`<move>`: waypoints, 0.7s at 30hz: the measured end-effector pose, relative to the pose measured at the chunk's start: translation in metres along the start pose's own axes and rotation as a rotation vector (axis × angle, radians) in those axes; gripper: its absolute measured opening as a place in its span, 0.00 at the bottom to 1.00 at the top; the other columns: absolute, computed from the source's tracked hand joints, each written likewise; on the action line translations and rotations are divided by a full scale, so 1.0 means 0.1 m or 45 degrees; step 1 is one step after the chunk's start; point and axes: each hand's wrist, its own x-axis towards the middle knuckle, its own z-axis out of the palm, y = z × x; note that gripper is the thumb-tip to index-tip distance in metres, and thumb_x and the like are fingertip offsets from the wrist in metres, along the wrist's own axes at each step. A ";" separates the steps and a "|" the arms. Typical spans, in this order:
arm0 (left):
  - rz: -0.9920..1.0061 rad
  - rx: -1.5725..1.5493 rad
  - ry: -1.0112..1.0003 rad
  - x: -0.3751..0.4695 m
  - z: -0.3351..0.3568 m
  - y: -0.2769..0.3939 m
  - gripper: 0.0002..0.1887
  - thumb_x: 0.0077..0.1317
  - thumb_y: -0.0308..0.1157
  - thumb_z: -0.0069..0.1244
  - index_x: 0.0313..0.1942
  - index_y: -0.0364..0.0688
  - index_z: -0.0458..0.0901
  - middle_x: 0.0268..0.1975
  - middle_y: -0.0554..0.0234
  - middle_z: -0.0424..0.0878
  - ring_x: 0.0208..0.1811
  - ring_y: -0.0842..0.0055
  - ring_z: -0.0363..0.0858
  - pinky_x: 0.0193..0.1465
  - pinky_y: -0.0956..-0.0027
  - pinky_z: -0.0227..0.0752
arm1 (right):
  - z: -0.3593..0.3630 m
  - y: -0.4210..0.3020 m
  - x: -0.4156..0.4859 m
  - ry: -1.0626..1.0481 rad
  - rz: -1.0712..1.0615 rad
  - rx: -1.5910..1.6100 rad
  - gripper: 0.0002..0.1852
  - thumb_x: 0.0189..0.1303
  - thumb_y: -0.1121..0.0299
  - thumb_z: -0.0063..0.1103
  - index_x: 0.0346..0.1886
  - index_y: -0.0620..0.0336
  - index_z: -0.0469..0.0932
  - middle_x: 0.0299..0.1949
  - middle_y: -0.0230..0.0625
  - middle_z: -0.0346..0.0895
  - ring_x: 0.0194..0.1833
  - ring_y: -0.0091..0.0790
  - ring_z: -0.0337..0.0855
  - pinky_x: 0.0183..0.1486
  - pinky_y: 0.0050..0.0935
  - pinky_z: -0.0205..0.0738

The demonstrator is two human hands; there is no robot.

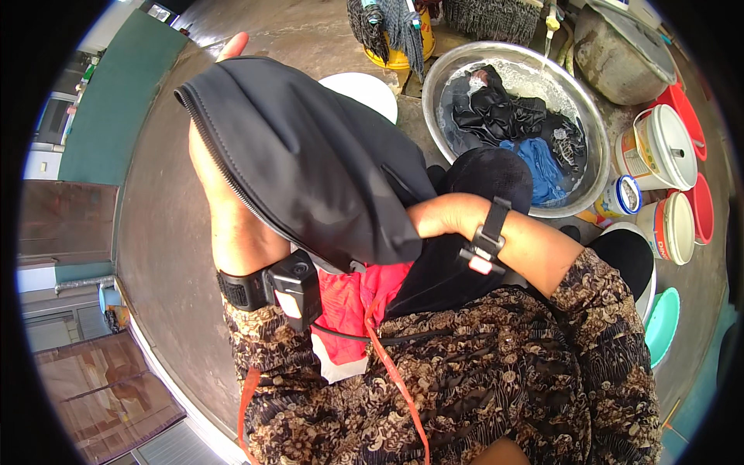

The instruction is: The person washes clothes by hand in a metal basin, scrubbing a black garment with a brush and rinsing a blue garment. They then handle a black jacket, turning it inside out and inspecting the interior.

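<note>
A black garment [314,157] with a zip along one edge is spread between my hands, above my lap. My left hand [233,48] is mostly behind its left part, with one finger sticking out past the top edge. The zip runs across beside the left wrist. My right hand [423,217] goes in at the garment's lower right; its fingers are hidden by the cloth. Neither hand's grip shows. Each arm wears a black strap with a device. At the upper right, a large metal basin [430,110] holds dark clothes [494,107] and a blue cloth [537,168] in sudsy water.
A tap [552,23] runs into the basin. A white round basin [366,93] lies behind the garment. Mops [401,35] stand in a yellow bucket at the top. Along the right are lidded buckets [662,145], red basins, a large metal pot [619,55] and a green basin [662,328].
</note>
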 end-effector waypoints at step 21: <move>-0.023 -0.245 0.717 -0.13 -0.88 -0.39 0.24 0.69 0.41 0.42 0.60 0.36 0.69 0.44 0.50 0.80 0.46 0.60 0.80 0.52 0.55 0.74 | -0.16 -0.38 -0.60 1.383 -0.361 -0.136 0.08 0.61 0.71 0.59 0.39 0.66 0.81 0.27 0.33 0.81 0.31 0.17 0.77 0.35 0.22 0.73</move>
